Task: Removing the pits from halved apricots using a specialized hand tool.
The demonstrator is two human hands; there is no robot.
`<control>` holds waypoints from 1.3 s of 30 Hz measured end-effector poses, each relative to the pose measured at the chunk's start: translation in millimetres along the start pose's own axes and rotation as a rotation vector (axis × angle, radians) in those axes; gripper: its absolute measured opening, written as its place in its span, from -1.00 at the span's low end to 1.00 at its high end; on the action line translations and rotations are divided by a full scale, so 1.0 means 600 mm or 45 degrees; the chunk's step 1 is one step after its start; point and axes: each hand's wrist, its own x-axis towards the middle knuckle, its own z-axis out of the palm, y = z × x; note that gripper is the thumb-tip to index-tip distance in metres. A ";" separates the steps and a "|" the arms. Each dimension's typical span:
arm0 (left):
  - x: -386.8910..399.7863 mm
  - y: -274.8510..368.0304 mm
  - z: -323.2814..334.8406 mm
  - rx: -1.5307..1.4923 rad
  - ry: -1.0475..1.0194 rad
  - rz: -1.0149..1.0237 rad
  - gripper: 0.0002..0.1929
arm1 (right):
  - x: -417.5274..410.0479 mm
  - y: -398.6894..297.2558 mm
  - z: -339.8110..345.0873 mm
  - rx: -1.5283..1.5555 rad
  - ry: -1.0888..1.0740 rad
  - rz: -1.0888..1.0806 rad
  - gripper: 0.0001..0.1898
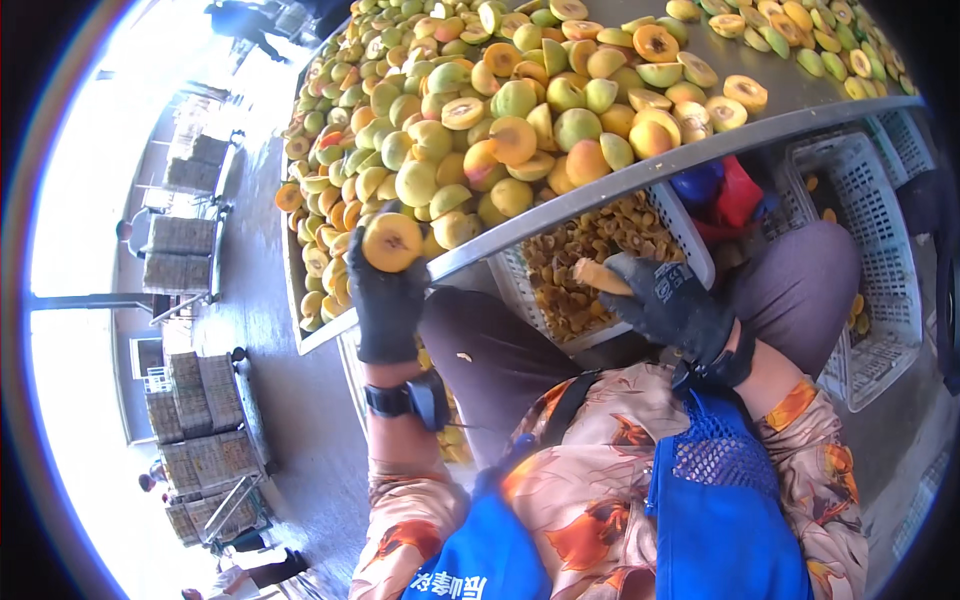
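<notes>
My left hand (390, 292), in a black glove, holds a halved yellow peach (392, 241) with its cut face turned up. It is at the near edge of the metal-rimmed table (570, 199), beside the heaped fruit. In my right hand (667, 304), also gloved in black, is a short tan tool handle (600, 276) that looks wooden; the rest of it is hidden. That hand hangs above a white plastic crate (667, 225) of brown peach stones (592, 251). Many peach halves (450, 112), green to orange, cover the tabletop, some with stones still in them.
Another pile of halves (817, 37) lies at the table's far right. Below the table stand a white slotted crate (870, 202) with a few fruit pieces and a red and blue bundle (731, 191). Stacked crates (202, 405) on carts and several people are off left.
</notes>
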 end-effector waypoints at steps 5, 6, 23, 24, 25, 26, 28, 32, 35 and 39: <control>-0.053 0.072 0.055 -1.533 0.160 -1.168 -0.41 | 0.035 -0.096 0.027 0.027 0.141 -0.270 -0.65; -0.028 0.147 0.041 -1.539 0.186 -1.000 -0.24 | 0.039 -0.102 0.034 -0.018 0.274 -0.311 -0.66; -0.028 0.193 0.060 -0.544 -0.160 -0.856 -0.15 | 0.062 -0.104 0.002 -0.145 -0.141 -0.179 -0.67; -0.024 0.187 0.056 -0.721 -0.265 -0.888 -0.44 | 0.067 -0.109 -0.016 -0.169 -0.361 -0.144 -0.68; -0.020 0.178 0.051 -0.892 -0.359 -0.918 -0.56 | 0.069 -0.102 -0.014 -0.169 -0.367 -0.153 -0.68; -0.038 0.139 0.072 -0.983 -0.321 -0.915 -0.61 | 0.069 -0.090 -0.008 -0.012 -0.279 -0.316 -0.69; -0.029 0.165 0.064 -0.752 -0.259 -0.629 -0.64 | 0.072 -0.079 -0.004 0.126 -0.191 -0.476 -0.70; -0.031 0.177 0.106 -1.073 0.109 -0.906 -0.73 | 0.067 -0.110 0.006 1.245 -0.747 0.576 -0.71; -0.042 0.150 0.125 -0.489 0.321 -0.452 -0.78 | 0.056 -0.095 0.021 1.193 -0.701 0.366 -0.71; -0.011 0.179 0.084 -1.198 -0.074 -0.910 -0.71 | 0.079 -0.099 -0.062 1.158 -1.025 0.605 -0.77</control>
